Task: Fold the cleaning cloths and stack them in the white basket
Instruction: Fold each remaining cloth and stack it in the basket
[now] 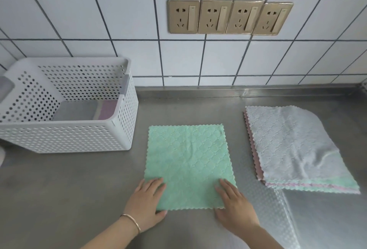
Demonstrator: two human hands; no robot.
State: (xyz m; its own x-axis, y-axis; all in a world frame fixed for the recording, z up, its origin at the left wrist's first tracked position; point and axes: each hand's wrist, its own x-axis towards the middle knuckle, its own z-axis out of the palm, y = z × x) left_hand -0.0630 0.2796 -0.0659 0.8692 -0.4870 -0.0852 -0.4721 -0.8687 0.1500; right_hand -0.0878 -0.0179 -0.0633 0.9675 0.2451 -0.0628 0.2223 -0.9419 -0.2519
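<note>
While the square mint-green waffle-weave cloth [188,165] lies flat on the steel tabletop [79,179], left hand [148,202] and right hand [235,205] press its near corners, fingers straight. White perforated plastic basket [119,129] sits at ten o'clock.

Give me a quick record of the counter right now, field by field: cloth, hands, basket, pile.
cloth: mint green waffle-textured cloth spread flat, unfolded
left hand: fingers flat on near left corner
right hand: fingers flat on near right corner
basket: white perforated plastic basket at left, folded grey and purple cloths inside
pile: unfolded stack, white cloth on top, at right
</note>
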